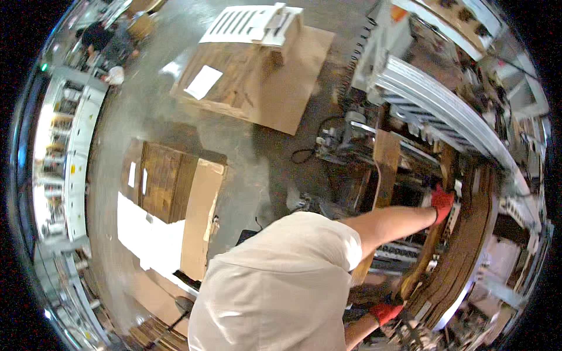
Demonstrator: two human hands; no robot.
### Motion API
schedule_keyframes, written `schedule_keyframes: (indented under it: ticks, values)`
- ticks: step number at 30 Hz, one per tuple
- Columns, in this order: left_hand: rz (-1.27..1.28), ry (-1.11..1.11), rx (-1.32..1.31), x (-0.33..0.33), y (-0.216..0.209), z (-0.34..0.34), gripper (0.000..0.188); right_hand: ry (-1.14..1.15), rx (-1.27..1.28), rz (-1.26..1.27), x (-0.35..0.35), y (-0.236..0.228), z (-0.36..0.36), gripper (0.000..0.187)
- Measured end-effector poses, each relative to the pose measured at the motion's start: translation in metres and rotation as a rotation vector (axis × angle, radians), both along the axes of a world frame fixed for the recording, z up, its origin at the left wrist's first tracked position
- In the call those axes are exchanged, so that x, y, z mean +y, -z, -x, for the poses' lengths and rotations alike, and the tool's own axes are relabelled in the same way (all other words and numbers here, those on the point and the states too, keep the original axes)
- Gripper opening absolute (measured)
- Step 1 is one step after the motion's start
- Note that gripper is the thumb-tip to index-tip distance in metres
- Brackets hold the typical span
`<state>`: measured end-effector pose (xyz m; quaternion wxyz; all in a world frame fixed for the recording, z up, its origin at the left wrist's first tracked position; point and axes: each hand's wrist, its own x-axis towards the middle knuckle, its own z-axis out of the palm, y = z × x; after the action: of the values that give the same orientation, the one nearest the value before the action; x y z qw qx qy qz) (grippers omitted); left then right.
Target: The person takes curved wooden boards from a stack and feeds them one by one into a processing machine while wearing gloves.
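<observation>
My left hand (443, 203), in a red glove, reaches out to the right and grips a long, narrow wooden board (432, 238) near its middle. The board looks bent through the lens and runs over the dark frame of a machine. Lower down, my right hand (385, 313), also red-gloved, is at the near end of the same board. Its fingers look curled there, though they are small and partly blurred. Beside the board lies a stack of long brown boards (471, 234). Another wooden board (386, 167) crosses the machine frame on the near side.
A ribbed grey metal beam (433, 88) spans the machine at the upper right. Behind me stand a pile of wooden panels (225, 79) on cardboard and another panel stack (161, 181). White cabinets (79, 158) line the far left. A person (96, 38) is at the upper left.
</observation>
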<state>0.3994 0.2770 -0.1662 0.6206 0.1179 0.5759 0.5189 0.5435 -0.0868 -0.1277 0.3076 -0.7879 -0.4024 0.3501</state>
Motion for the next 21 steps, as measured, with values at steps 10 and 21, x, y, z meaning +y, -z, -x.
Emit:
schedule_keyframes:
  ticks: [10, 21]
  values:
    - [0.008, 0.096, 0.122, -0.015, -0.001, -0.013, 0.075, 0.413, 0.296, -0.112, -0.013, -0.010, 0.008, 0.036]
    - [0.013, 0.003, 0.154, 0.012, -0.004, 0.014, 0.082, -0.170, -0.001, 0.010, 0.011, -0.035, 0.011, 0.031]
